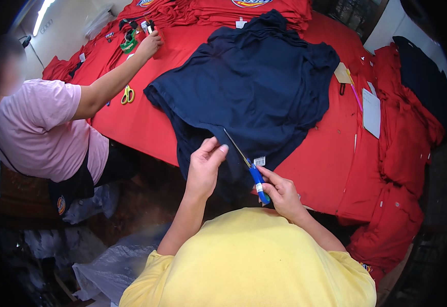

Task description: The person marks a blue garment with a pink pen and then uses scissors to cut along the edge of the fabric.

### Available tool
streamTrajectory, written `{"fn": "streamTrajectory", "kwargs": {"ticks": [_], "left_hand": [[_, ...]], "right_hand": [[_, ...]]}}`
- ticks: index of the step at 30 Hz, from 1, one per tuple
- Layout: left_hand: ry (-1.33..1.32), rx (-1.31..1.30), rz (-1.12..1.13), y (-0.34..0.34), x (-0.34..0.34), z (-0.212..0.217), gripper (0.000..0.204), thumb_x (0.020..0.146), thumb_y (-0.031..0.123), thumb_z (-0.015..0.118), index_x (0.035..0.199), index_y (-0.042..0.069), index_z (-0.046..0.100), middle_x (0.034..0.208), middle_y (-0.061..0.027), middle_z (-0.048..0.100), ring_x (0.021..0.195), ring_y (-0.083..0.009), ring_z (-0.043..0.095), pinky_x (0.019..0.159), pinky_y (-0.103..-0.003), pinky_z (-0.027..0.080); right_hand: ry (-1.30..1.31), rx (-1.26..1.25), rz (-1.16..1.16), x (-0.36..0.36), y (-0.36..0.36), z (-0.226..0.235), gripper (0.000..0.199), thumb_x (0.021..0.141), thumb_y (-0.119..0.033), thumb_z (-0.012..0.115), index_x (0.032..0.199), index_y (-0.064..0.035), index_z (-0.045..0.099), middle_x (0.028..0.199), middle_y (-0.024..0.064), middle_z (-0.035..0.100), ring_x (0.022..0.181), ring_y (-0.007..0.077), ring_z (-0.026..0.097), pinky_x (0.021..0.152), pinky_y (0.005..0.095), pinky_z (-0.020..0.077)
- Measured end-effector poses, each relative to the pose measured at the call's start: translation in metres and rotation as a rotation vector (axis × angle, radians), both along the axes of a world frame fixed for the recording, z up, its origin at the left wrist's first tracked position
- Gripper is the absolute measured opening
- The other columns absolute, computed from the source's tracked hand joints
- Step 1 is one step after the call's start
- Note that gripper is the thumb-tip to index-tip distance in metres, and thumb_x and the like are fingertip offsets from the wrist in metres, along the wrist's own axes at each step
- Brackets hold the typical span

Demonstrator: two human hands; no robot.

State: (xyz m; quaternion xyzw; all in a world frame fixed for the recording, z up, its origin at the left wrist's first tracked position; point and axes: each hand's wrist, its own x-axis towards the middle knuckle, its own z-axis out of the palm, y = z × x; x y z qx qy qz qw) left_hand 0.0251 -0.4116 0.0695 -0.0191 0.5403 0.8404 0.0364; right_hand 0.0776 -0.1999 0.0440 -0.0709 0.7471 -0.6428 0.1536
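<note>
A dark navy garment (254, 82) lies spread on the red-covered table, its near part hanging over the front edge. My left hand (204, 166) is at that hanging part, thumb and forefinger pinched together. What is between those fingertips, if anything, is too small to tell. My right hand (282, 194) grips scissors (256, 179) with blue handles. Their long thin blades point up and left, the tips lying over the navy cloth just right of my left fingertips. Beside the blades a small white label (259, 161) shows on the garment.
On the left a person in a pink shirt (39, 117) reaches over the table (141, 117) toward a green tape dispenser (128, 42). Yellow-handled scissors (127, 95) lie nearby. Red garments (402, 123) are heaped right, near a white card (371, 112) and a pink pen (357, 97).
</note>
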Motion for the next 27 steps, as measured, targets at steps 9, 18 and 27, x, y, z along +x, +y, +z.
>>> {"fn": "streamTrajectory", "kwargs": {"ticks": [9,18,27], "left_hand": [[0.010,-0.077,-0.119,-0.009,-0.003,0.005,0.034,0.088,-0.003,0.058,0.122,-0.002,0.055,0.103,-0.0046,0.062,0.093,-0.0095,0.058,0.083,-0.024,0.048],[-0.007,-0.018,-0.108,-0.017,-0.013,-0.003,0.042,0.086,-0.004,0.061,0.126,0.000,0.053,0.106,-0.0048,0.061,0.091,-0.0094,0.058,0.080,-0.024,0.047],[-0.006,0.133,0.007,-0.019,-0.029,-0.006,0.036,0.085,-0.001,0.061,0.121,0.002,0.057,0.100,-0.0024,0.062,0.088,-0.0079,0.057,0.081,-0.024,0.045]], "right_hand": [[0.047,-0.015,-0.021,-0.012,-0.011,0.002,0.050,0.089,-0.008,0.063,0.137,-0.0026,0.049,0.101,0.0153,0.066,0.084,0.0173,0.065,0.076,0.0296,0.0511],[0.411,0.170,-0.029,-0.017,-0.021,0.016,0.049,0.089,-0.013,0.065,0.135,-0.0014,0.050,0.098,0.0175,0.066,0.080,0.0196,0.066,0.073,0.0309,0.0529],[0.165,0.168,-0.001,-0.026,-0.020,0.020,0.050,0.089,-0.013,0.065,0.135,-0.0019,0.050,0.095,0.0150,0.065,0.079,0.0189,0.065,0.070,0.0302,0.0527]]}}
